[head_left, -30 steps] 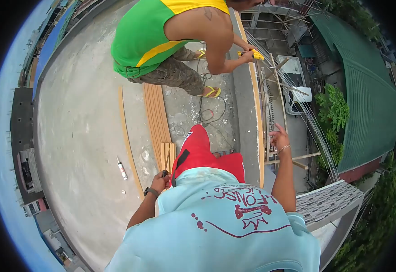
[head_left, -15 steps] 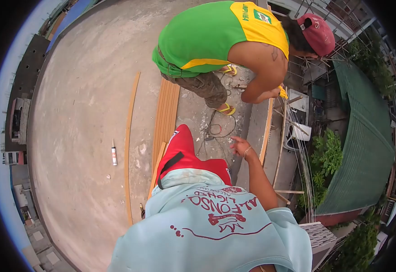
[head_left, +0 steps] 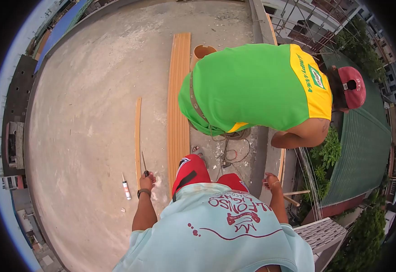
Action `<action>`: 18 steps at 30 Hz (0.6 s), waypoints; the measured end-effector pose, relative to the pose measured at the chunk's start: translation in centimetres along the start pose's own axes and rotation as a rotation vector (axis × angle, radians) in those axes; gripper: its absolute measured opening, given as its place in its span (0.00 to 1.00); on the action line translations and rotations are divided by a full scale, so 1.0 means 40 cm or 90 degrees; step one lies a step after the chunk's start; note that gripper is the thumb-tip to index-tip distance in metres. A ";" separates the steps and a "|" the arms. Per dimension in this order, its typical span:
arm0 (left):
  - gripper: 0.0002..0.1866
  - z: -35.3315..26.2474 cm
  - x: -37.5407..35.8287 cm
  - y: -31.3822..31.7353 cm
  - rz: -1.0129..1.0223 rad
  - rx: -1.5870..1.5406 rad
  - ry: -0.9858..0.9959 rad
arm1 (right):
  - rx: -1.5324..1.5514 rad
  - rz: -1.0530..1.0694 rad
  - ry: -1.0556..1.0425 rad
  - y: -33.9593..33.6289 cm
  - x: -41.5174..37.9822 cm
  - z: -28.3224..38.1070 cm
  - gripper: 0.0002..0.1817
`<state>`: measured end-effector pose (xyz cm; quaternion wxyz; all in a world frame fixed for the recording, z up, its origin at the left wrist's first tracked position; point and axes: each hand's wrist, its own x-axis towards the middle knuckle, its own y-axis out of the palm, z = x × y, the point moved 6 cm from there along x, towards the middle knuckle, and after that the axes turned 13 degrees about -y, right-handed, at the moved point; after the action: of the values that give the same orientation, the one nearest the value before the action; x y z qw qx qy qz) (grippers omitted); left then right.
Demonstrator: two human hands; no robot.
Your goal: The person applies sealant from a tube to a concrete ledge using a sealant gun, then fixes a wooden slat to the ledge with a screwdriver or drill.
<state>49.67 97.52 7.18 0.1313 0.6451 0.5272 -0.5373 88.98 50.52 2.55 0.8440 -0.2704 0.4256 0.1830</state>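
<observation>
My left hand (head_left: 147,181), with a dark band on its wrist, is closed around the dark handle of a long thin-bladed tool (head_left: 144,159). The blade points away from me, beside a narrow wooden strip (head_left: 138,131); its exact kind is too small to make out. My right hand (head_left: 270,181), wearing a bracelet, hangs beside the low parapet (head_left: 266,163). Its fingers are loosely bent and slightly apart, with nothing visible in them. A white sealant tube (head_left: 126,190) with a pointed nozzle lies on the concrete, left of my left hand.
A co-worker in a green and yellow top (head_left: 247,88) bends over the parapet ahead; their hands are hidden. Long grooved brown boards (head_left: 179,99) lie on the concrete floor (head_left: 89,113). A cable (head_left: 238,161) loops near my feet. Wooden framing (head_left: 297,192) and a roof (head_left: 361,149) are beyond the edge.
My left hand has come into view with the thin-bladed tool. My right hand has drawn back toward me. The co-worker appears nearer and farther right, bending over the parapet.
</observation>
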 end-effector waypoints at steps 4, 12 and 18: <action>0.04 -0.262 0.055 -0.050 0.010 0.042 0.133 | -0.080 -0.028 0.045 0.001 0.000 0.023 0.21; 0.05 -0.580 0.170 0.122 0.059 0.047 0.282 | -0.309 0.032 -0.047 0.029 -0.004 0.072 0.16; 0.11 -0.800 0.067 0.306 0.188 0.045 0.321 | -0.198 -0.010 0.195 0.077 -0.023 0.084 0.15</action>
<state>77.11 117.50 12.52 0.0504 0.8319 0.4247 -0.3535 88.89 54.92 4.02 0.7188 -0.4253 0.5135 0.1969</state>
